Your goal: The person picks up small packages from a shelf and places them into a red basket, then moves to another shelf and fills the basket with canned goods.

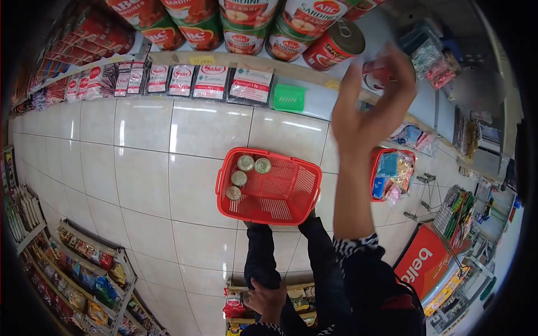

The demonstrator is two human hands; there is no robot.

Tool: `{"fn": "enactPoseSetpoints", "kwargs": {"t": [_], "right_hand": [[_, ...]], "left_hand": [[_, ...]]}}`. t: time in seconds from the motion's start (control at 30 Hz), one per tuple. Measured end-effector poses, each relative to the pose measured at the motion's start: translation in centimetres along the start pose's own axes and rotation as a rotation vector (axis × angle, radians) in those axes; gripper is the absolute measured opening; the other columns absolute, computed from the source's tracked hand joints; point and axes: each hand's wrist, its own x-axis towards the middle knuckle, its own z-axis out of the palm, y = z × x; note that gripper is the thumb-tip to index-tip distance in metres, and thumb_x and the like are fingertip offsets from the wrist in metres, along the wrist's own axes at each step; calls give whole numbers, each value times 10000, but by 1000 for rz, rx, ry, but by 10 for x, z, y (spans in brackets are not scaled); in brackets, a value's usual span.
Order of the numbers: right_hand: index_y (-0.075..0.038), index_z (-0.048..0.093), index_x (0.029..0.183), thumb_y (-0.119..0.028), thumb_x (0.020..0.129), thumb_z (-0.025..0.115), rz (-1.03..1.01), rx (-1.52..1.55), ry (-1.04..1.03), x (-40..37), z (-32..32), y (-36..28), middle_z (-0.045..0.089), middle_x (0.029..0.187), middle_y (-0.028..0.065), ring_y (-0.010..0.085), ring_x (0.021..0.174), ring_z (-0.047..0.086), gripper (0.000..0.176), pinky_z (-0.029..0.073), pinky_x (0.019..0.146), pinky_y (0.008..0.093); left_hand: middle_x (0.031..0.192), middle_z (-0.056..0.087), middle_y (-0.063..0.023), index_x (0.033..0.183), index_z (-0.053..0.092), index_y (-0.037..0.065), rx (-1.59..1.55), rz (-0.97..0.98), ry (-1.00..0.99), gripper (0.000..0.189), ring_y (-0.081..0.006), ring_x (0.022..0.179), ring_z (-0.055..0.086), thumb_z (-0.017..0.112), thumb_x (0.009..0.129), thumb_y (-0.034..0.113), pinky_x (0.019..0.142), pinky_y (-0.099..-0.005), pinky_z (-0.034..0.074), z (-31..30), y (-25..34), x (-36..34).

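Note:
My right hand (pixel 372 112) is raised at the shelf, blurred, its thumb and fingers apart. Between them shows a small red can (pixel 375 75); whether they touch it is unclear. Beside it a larger red can (pixel 336 45) stands on the shelf edge. My left hand (pixel 266 298) rests on my dark-trousered leg, holding no object, with its fingers somewhat spread. On the tiled floor before my feet sits a red basket (pixel 269 218), with several silver-topped cans (pixel 240 178) along its left side.
Large sardine cans (pixel 244 42) line the shelf above seasoning packets (pixel 213 81) and a green box (pixel 289 98). Another red basket (pixel 374 162) with packets stands right of my forearm. Snack racks (pixel 89 274) are at lower left; a red sign (pixel 423 263) is at lower right.

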Motion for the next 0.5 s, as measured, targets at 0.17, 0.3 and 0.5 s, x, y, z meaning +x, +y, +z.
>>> {"fn": "enactPoseSetpoints", "kwargs": {"t": [0.17, 0.3, 0.5], "right_hand": [[-61, 560, 1523, -188, 849, 770, 41, 111, -5, 107, 34, 35, 579, 1474, 270, 400, 1399, 559, 717, 491, 1148, 448], [31, 487, 1533, -154, 829, 825, 4, -63, -469, 140, 28, 56, 581, 1471, 276, 408, 1361, 597, 803, 502, 1136, 455], [17, 505, 1518, -202, 868, 801, -52, 256, -151, 115, 10, 43, 606, 1441, 301, 416, 1336, 618, 747, 537, 1093, 461]], "left_hand": [[1347, 634, -246, 1613, 394, 64, -34, -23, 13, 1107, -378, 1201, 688, 780, 735, 618, 1080, -500, 471, 2, 2, -7], [1352, 631, -242, 1616, 390, 62, -30, -20, 21, 1109, -378, 1227, 674, 779, 737, 614, 1087, -498, 472, -3, 7, -14], [1342, 637, -237, 1619, 391, 61, -3, -38, 27, 1113, -373, 1264, 653, 777, 736, 619, 1103, -489, 461, 3, 9, -16]]}}
